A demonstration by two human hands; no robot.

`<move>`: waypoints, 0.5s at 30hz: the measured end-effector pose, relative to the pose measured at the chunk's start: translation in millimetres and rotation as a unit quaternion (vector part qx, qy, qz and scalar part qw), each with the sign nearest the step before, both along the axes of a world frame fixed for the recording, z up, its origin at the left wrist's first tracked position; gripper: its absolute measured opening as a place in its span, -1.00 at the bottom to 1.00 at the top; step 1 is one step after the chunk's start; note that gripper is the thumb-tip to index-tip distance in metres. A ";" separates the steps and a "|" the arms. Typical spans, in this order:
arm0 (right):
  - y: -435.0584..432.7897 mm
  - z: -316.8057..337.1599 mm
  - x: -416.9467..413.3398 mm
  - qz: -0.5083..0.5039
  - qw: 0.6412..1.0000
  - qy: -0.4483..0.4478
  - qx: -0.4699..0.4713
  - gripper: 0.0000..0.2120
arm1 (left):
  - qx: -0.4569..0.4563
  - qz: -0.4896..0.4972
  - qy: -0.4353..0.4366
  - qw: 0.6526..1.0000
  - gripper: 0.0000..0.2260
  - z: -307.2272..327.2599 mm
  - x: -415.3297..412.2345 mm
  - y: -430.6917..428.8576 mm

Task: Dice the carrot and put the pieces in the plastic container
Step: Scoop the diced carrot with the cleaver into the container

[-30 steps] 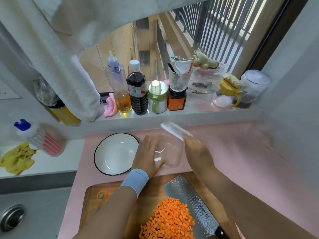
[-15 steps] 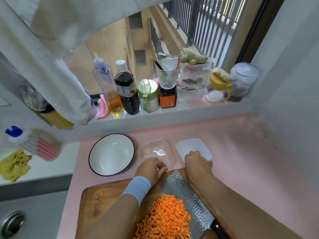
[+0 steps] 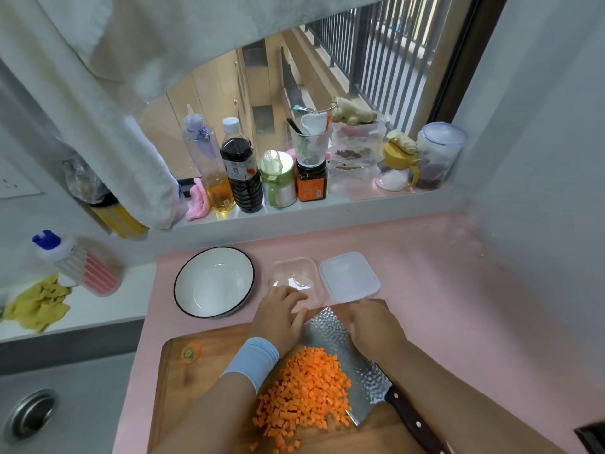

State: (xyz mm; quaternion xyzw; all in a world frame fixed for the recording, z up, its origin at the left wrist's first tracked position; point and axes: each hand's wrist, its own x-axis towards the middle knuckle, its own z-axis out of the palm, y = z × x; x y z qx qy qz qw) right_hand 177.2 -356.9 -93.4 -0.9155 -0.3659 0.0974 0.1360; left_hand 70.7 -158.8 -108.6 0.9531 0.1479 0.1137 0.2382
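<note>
1. Head cam, what's new: a second ago the lid (image 3: pixel 349 276) was up in my right hand. Now it lies flat on the counter just right of the container (image 3: pixel 296 280). So the container's open and empty, ready to fill.
2. Both hands have pulled back from it to the far end of the board (image 3: pixel 176 388).
3. Left hand (image 3: pixel 281 314): fingers loose and fairly straight, holding nothing. The tips sit by the far corner of the cleaver (image 3: pixel 340 348), right at the container's near wall.
4. Right hand (image 3: pixel 370 322): it's over the far end of the blade with the fingers curled under, out of sight. Can't tell if it grips anything. The handle (image 3: pixel 412 417) lies free by my forearm.
5. Dice (image 3: pixel 304 388): heaped on the board against the blade's left side, between my forearms and nearer me than either hand. None in the container yet.
6. My guess is the cutting's done. What's left is scooping the dice up and over the board's far edge into the container, not the bowl (image 3: pixel 214 283) to its left.
</note>
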 end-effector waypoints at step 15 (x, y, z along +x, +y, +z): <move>-92.3 -4.9 -94.7 -0.114 0.981 0.155 0.005 -0.41 | -0.025 -0.076 0.151 0.985 -0.31 -19.0 -71.7 -76.4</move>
